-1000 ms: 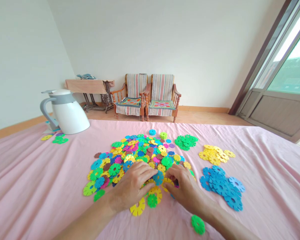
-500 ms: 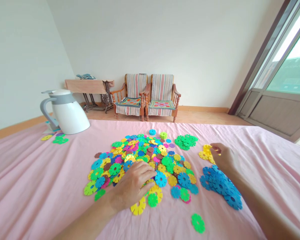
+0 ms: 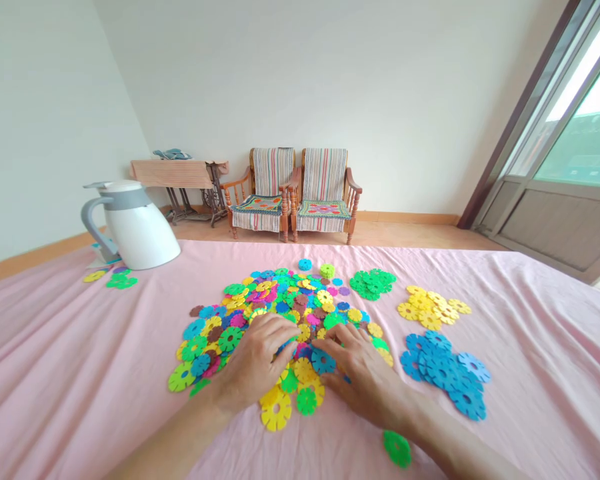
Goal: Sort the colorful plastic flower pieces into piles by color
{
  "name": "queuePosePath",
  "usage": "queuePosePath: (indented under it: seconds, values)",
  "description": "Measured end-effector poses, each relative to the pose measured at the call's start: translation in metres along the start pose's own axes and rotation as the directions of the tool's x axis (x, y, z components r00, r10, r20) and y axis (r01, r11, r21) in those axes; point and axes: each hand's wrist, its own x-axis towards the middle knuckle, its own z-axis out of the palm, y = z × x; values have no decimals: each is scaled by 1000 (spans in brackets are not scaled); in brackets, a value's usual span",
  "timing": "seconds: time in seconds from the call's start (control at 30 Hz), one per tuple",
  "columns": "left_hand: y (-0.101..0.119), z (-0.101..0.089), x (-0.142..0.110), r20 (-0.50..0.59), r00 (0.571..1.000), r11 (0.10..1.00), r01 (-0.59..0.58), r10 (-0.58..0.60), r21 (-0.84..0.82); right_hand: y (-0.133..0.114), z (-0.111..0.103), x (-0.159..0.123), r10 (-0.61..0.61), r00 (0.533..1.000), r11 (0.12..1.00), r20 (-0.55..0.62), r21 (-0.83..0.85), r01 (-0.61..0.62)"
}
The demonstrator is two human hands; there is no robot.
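Observation:
Both my hands are over a mixed pile of flower-shaped plastic discs (image 3: 230,339) with slotted edges, in yellow, green, blue, pink and brown. My left hand (image 3: 260,353) rests on the pile's near middle, fingers bent and thumb apart, its fingertips partly among the discs. To its right, my right hand (image 3: 363,370) reaches in from the side with thumb and forefinger parted around a blue disc (image 3: 323,361); whether they touch it I cannot tell. A large yellow disc (image 3: 276,410) and a green disc (image 3: 307,401) lie at the pile's near edge.
Right of the pile lie separate groups of green discs (image 3: 373,284), yellow discs (image 3: 427,307) and blue discs (image 3: 445,370). A lone green disc (image 3: 397,449) is by my right forearm. A white jug (image 3: 143,230) stands back left on the pink cloth (image 3: 80,347). Two chairs (image 3: 324,193) stand beyond.
My right hand has come left from the yellow group to the mixed pile, its yellow disc let go among the other yellow ones. The left hand has barely shifted.

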Motion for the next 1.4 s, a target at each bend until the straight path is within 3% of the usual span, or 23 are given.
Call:
queuePosePath:
  seconds: [0.2,0.37,0.7,1.1,1.23,1.4]
  values:
    - [2,1,1,19,1000,1000,2,-2,-6,7,7,2,26,998,999,-58,40,-23]
    - [0,2,0,18,1000,1000,-9,9,-8,8,10,3,43,994,971,-99,240,-18]
    - [-3,3,-2,45,999,1000,-12,13,-18,66,-29,-3,346,924,860,-163,447,-244]
    - [-3,3,-2,65,998,1000,-8,9,-16,110,-33,-14,428,882,869,-196,358,-342]
    - [-3,3,-4,66,998,1000,-7,8,-14,113,-30,-14,460,862,839,-211,421,-345]
    - [0,1,-4,31,999,999,23,-22,-23,86,-21,-9,424,899,753,-112,595,-281]
